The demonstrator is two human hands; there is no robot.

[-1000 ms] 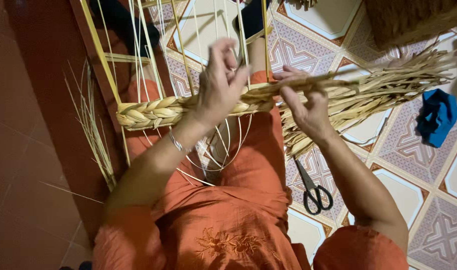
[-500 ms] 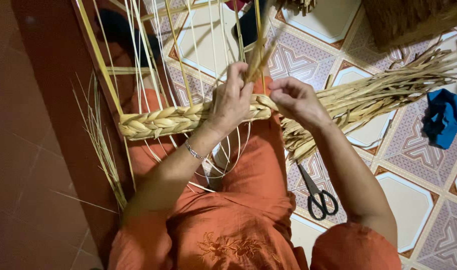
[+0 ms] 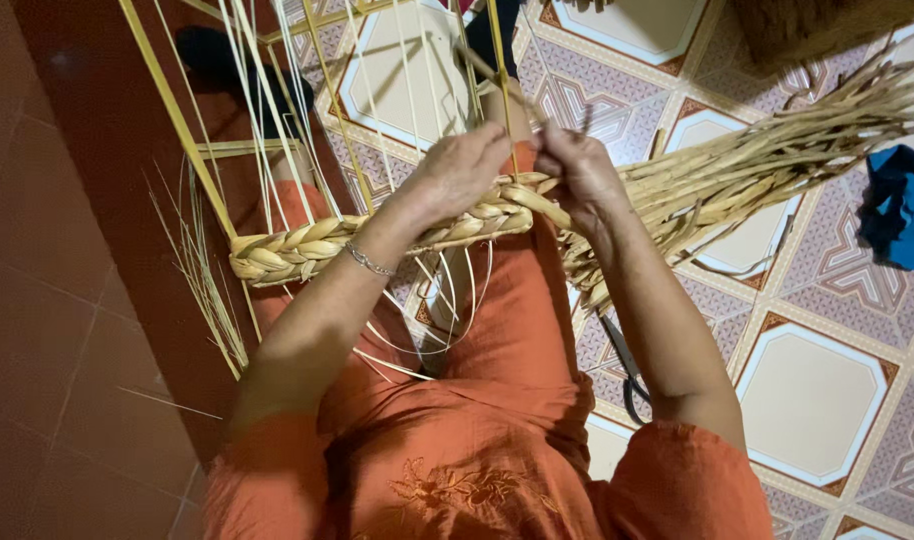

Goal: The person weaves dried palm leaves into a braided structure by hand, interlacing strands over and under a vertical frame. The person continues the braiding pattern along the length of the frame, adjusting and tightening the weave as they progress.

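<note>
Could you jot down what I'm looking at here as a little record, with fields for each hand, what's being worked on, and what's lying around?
Left hand: grip on the end of the plaited straw band, fingers among the thin upright strands
Right hand: pinching loose fibres where the plait meets the unbraided bundle
Frame: yellow rods standing over the lap
Clothing: orange garment; bracelet on the left wrist
Floor: patterned tiles
Nearby: scissors partly hidden by the right arm; blue cloth at the right edge

No packages, labels, signs or screens are showing anywhere in this view. Nothing printed or boxed is lying on the floor or sitting near the person.
</note>
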